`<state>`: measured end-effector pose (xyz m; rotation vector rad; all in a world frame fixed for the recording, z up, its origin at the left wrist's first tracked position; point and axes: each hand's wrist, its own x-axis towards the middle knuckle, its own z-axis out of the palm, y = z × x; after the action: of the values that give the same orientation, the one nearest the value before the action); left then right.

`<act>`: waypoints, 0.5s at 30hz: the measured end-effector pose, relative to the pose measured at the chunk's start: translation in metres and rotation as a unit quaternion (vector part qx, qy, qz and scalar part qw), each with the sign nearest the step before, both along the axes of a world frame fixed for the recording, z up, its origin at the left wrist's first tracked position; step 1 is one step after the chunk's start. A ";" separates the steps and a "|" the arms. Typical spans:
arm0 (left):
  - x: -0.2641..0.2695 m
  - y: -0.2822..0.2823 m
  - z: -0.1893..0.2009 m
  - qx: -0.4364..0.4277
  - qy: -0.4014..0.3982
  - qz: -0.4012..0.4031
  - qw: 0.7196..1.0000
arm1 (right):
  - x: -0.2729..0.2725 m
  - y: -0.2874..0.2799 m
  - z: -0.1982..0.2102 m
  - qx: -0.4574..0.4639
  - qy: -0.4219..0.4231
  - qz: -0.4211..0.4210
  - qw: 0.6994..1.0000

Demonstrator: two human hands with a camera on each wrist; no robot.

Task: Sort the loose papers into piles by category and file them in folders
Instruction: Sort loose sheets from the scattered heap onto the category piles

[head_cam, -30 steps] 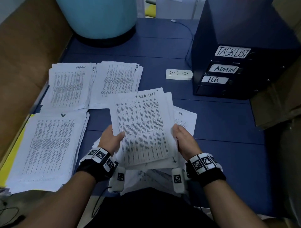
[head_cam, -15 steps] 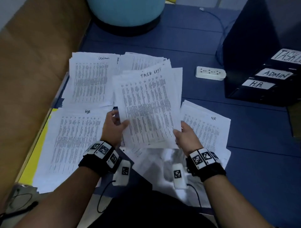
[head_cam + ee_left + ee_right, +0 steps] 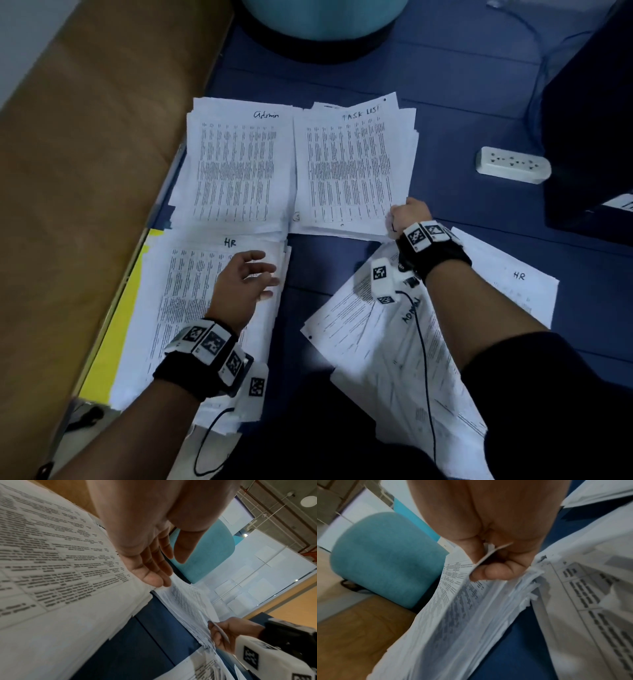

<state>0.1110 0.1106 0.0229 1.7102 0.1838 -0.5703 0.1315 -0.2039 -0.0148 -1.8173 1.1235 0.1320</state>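
Three paper piles lie on the blue table: an Admin pile [image 3: 236, 164] at the back left, a Task List pile [image 3: 349, 168] beside it, and an HR pile [image 3: 191, 301] in front. My right hand [image 3: 406, 216] pinches the near right corner of the top Task List sheet [image 3: 453, 588], which lies on its pile. My left hand [image 3: 250, 277] hovers over the right edge of the HR pile [image 3: 68, 588], fingers straight and holding nothing. Loose unsorted papers [image 3: 394, 359] lie under my right forearm, with one HR sheet [image 3: 513, 274] at the right.
A black filing cabinet [image 3: 589, 137] with labelled drawers stands at the back right, a white power strip [image 3: 512, 164] beside it. A teal round seat [image 3: 322, 17] is at the back. A wooden bench [image 3: 85, 171] runs along the left; a yellow folder [image 3: 116, 329] sits under the HR pile.
Both hands carried the Task List sheet back and left onto its pile. My left hand let go of it and came back over the HR pile; my right hand still holds the corner.
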 end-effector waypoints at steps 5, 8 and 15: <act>0.001 -0.003 0.001 0.006 0.001 -0.019 1.000 | -0.001 0.008 -0.001 -0.057 0.038 0.023 0.997; -0.003 -0.015 0.005 0.001 -0.004 -0.043 0.999 | -0.014 0.007 0.008 -0.069 0.020 0.033 0.997; -0.035 -0.076 0.009 -0.020 -0.016 -0.114 0.993 | -0.119 -0.027 0.039 -0.063 -0.020 0.027 0.997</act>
<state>0.0760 0.0349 0.0323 1.7112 -0.0473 -0.7083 0.0127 -0.2306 0.0239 -1.9549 1.0763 0.0579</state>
